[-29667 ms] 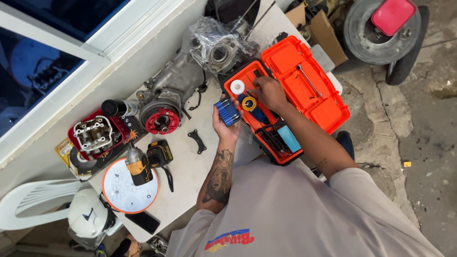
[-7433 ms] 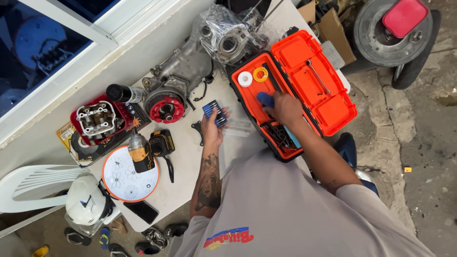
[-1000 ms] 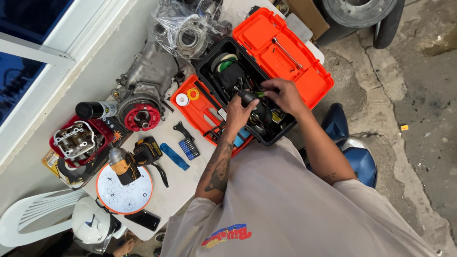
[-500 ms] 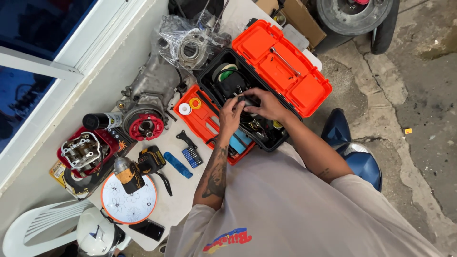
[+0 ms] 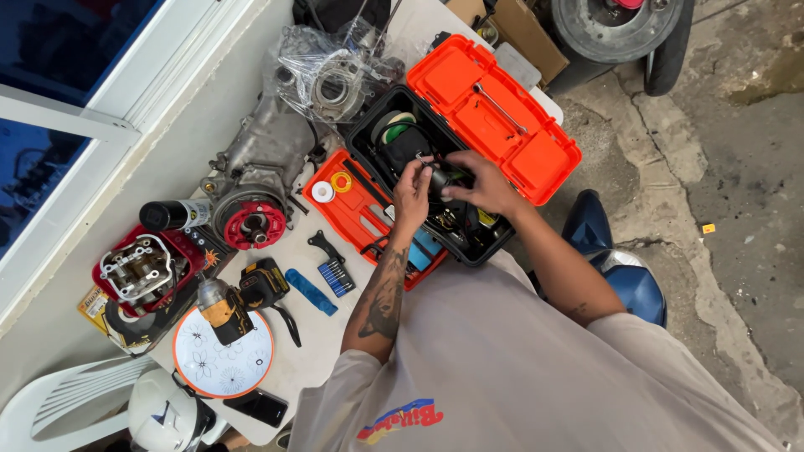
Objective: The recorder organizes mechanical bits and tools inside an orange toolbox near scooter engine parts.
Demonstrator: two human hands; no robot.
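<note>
Both hands over open black toolbox (image 5: 366, 142) on counter (image 5: 335, 351), left hand (image 5: 412, 186) and right hand (image 5: 479, 180) fingers pinched on small dark part (image 5: 440, 177), orange tray (image 5: 347, 201) beside box, lid (image 5: 494, 117) flipped back

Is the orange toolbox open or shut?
Open. The toolbox has its orange lid flipped back, and both hands reach inside.

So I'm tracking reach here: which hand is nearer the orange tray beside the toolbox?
Left. The left hand hovers over the toolbox's near wall, just beside the orange tray. The right hand is farther off, over the toolbox by the lid.
</note>
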